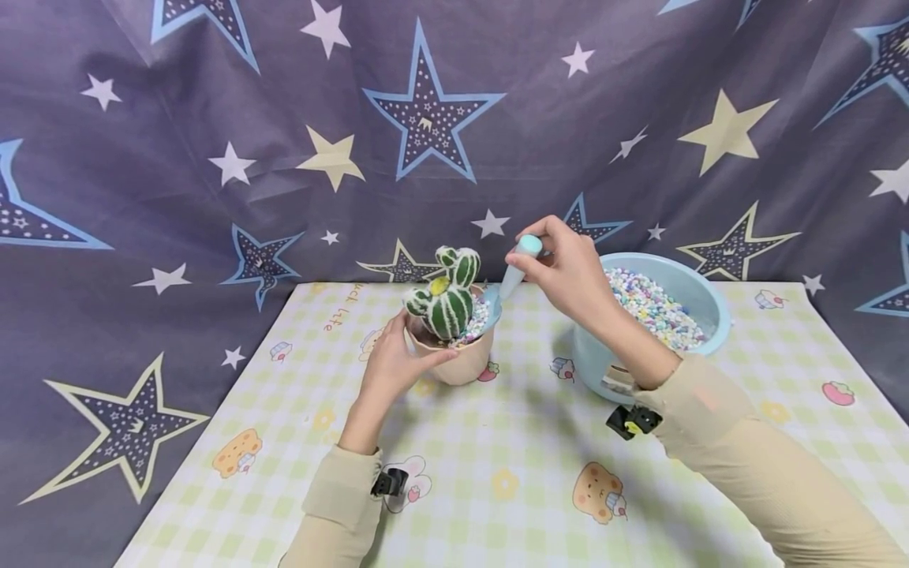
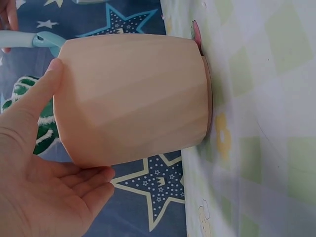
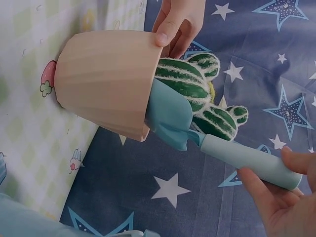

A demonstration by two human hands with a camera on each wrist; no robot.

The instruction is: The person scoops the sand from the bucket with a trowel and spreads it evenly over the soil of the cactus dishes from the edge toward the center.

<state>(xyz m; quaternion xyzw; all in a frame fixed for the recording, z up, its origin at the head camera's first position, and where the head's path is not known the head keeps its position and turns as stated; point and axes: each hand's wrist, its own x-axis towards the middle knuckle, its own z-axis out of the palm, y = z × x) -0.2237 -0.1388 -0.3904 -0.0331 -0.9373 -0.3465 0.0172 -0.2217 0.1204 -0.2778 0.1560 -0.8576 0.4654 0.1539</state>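
A peach plant pot (image 1: 465, 367) stands upright on the tablecloth, with a green and white fuzzy cactus (image 1: 449, 314) in it and small pastel pebbles (image 1: 478, 317) on one side. My left hand (image 1: 398, 364) grips the pot at its left rim, thumb along the near side. Fingertips and thumb of my right hand (image 1: 571, 268) pinch the handle end of a light-blue hand trowel (image 3: 244, 157). The trowel slants down, and its blade (image 3: 170, 111) reaches over the right rim into the pot, the tip hidden behind the wall. Beside the blade shows the cactus (image 3: 185, 84).
Right of the pot stands a light-blue bucket (image 1: 592, 367) holding many pastel pebbles (image 1: 649, 304); my right forearm passes in front of it. A checked tablecloth (image 1: 504, 442) covers the table. Behind its far edge hangs a dark star-patterned curtain (image 1: 284, 95).
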